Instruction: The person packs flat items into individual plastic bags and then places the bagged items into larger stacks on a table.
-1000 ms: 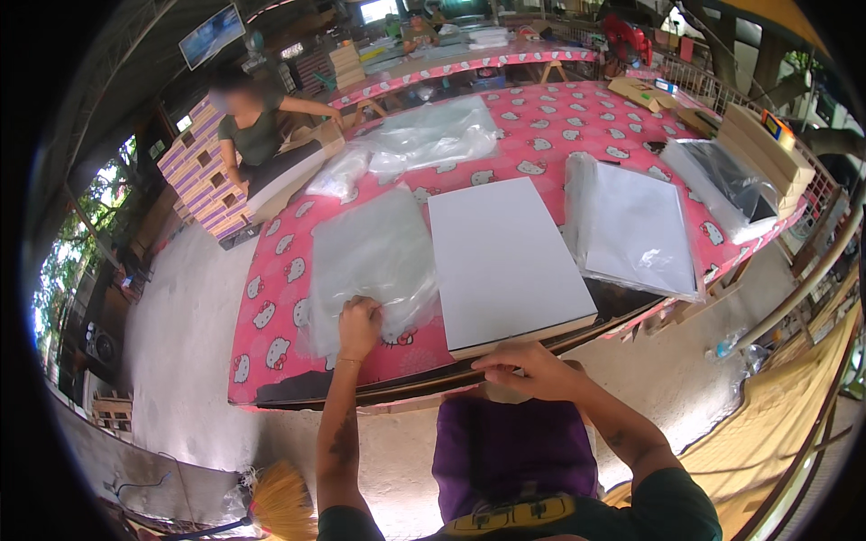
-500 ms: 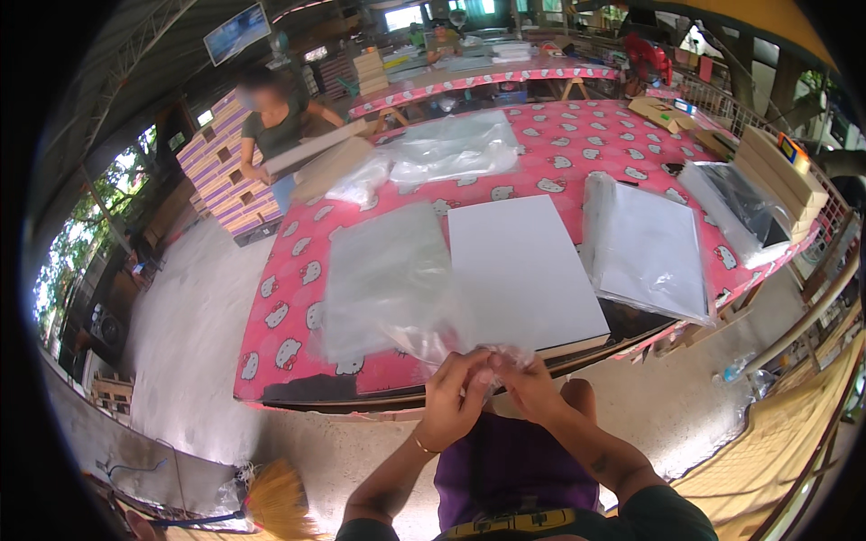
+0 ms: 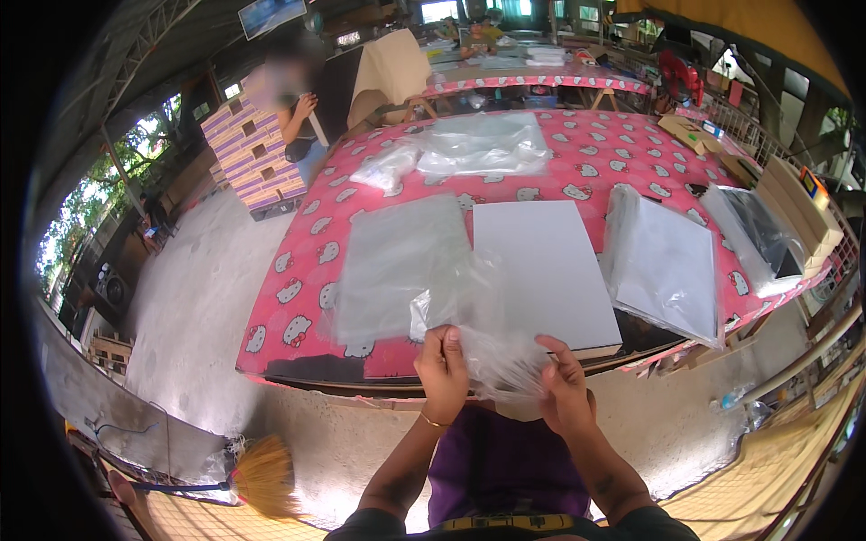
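A clear plastic bag (image 3: 505, 356) is stretched between my hands at the table's near edge. My left hand (image 3: 443, 377) pinches one side of it, thumb on top. At the opposite side, my right hand (image 3: 566, 383) has curled fingers on the bag's edge. Just beyond, a white flat panel (image 3: 541, 261) lies face up on a stack whose brown side shows at the front. To its left is a pile of flat clear plastic bags (image 3: 397, 261), partly overlapped by the bag I hold.
The pink patterned table (image 3: 293, 298) also carries bagged white panels (image 3: 663, 257), a bagged dark panel (image 3: 758, 234), crumpled plastic (image 3: 388, 167) and clear sheets (image 3: 487, 144). At the far left, a person (image 3: 298, 117) handles cardboard (image 3: 388, 72). A broom (image 3: 263, 478) stands low at left.
My hands have moved apart, spreading the bag that was bunched between them. The person at the far left has raised a large cardboard sheet upright. The view has shifted slightly.
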`<move>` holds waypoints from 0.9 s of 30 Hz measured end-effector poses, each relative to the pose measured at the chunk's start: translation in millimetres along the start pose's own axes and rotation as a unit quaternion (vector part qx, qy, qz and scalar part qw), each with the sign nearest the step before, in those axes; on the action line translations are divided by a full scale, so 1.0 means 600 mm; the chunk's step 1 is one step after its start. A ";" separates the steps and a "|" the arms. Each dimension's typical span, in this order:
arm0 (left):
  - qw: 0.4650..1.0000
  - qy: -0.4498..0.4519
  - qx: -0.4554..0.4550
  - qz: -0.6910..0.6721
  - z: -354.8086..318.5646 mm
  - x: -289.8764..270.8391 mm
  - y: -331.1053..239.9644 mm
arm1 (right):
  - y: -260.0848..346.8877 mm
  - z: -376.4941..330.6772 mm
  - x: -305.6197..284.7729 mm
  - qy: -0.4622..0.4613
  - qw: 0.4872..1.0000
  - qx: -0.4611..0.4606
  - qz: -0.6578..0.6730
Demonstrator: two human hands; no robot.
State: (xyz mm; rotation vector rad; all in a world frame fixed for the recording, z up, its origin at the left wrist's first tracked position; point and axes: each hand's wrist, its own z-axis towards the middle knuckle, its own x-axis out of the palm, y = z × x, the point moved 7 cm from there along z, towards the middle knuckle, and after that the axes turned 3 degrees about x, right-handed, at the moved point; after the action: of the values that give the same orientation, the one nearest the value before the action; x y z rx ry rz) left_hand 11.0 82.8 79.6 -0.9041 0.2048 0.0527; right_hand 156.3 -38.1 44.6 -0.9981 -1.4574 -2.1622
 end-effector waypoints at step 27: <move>0.836 0.478 0.117 -0.242 -0.010 -0.018 -0.186 | 0.119 0.006 0.038 0.058 0.556 -0.062 -0.827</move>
State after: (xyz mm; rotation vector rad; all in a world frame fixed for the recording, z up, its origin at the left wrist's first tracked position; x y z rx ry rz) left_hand 14.0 9.3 164.5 -0.6440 0.8880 -0.9048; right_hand 186.7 -62.1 109.2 1.3129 -2.5938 -3.0978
